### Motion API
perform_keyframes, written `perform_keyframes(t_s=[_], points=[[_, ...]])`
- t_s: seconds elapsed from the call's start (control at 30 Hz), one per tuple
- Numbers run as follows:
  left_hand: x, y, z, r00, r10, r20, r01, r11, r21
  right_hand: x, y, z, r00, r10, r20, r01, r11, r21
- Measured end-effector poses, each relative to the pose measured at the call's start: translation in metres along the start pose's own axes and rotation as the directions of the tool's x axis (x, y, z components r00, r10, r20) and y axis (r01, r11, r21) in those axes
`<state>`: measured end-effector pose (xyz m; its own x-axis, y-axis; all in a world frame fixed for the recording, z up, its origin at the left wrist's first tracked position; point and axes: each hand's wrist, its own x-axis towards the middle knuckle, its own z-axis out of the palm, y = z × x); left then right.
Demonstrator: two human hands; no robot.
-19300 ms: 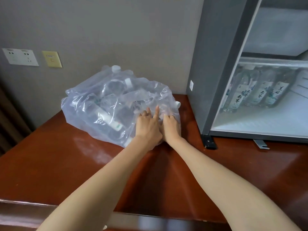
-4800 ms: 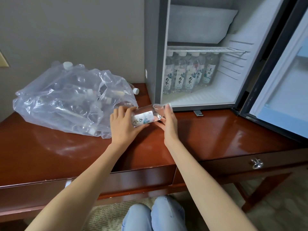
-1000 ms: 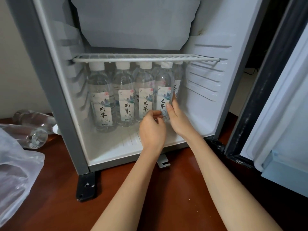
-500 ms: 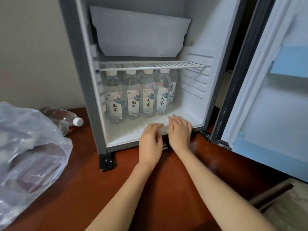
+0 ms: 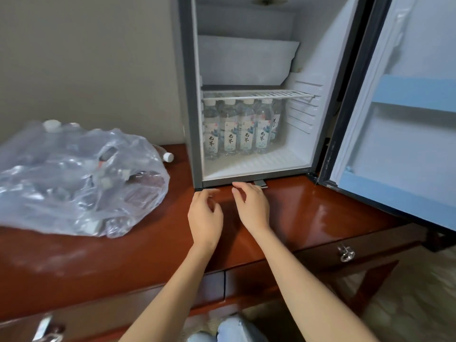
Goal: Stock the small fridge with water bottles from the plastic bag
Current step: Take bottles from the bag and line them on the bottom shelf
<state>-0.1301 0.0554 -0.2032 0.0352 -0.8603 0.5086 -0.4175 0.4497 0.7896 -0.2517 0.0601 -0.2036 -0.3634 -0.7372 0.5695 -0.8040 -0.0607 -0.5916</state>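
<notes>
Before the fridge [image 5: 188, 95] of bottles [image 5: 245, 134], left hand [image 5: 206, 213] and right hand [image 5: 251, 206] hover empty, each grip loosely apart

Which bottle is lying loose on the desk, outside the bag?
The bottle behind the bag, its white cap beside the fridge; the rest are bagged or upright inside.

One small fridge [image 5: 187, 95], one wire shelf [image 5: 256, 94]. Five water bottles [image 5: 246, 137] visible below: four in front, one behind at right. One plastic bag [image 5: 74, 181], bottles inside uncountable. Two hands: left hand [image 5: 206, 213], right hand [image 5: 251, 206]. One wooden desk [image 5: 308, 213], two drawer handles [image 5: 346, 253].
</notes>
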Motion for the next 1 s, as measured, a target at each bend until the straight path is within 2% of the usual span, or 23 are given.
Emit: perform_keyframes(t_s=[0.13,0.33,0.47,0.53,0.7,0.8,0.9,1.0], points=[[-0.012,-0.011,-0.041,1.0,-0.005,-0.019,0.005,0.999,0.048,-0.027,-0.041,0.015,0.995,-0.066,0.071,0.064,0.997,0.042],[-0.015,-0.035,-0.106,0.995,-0.009,-0.096,0.025,0.985,0.168,-0.06,-0.103,0.047,0.959,-0.258,0.113,0.249,0.965,0.086],[-0.011,-0.05,-0.141,0.969,0.061,-0.238,0.024,0.939,0.343,-0.064,-0.13,0.069,0.947,-0.287,0.147,0.269,0.955,0.128],[-0.006,-0.057,-0.153,0.963,0.062,-0.261,0.043,0.925,0.378,-0.062,-0.139,0.079,0.939,-0.296,0.173,0.273,0.951,0.146],[0.02,-0.085,-0.176,0.988,0.129,-0.086,-0.064,0.841,0.537,-0.053,-0.149,0.098,0.918,-0.338,0.207,0.308,0.938,0.161],[0.037,-0.101,-0.187,0.99,0.141,-0.006,-0.111,0.804,0.584,-0.043,-0.151,0.112,0.89,-0.354,0.288,0.328,0.935,0.135],[0.05,-0.106,-0.187,0.97,0.241,0.01,-0.197,0.769,0.608,-0.029,-0.152,0.131,0.883,-0.315,0.348,0.295,0.949,0.112],[0.06,-0.106,-0.18,0.936,0.349,-0.043,-0.228,0.697,0.68,-0.013,-0.149,0.153,0.856,-0.253,0.45,0.2,0.966,0.163]])
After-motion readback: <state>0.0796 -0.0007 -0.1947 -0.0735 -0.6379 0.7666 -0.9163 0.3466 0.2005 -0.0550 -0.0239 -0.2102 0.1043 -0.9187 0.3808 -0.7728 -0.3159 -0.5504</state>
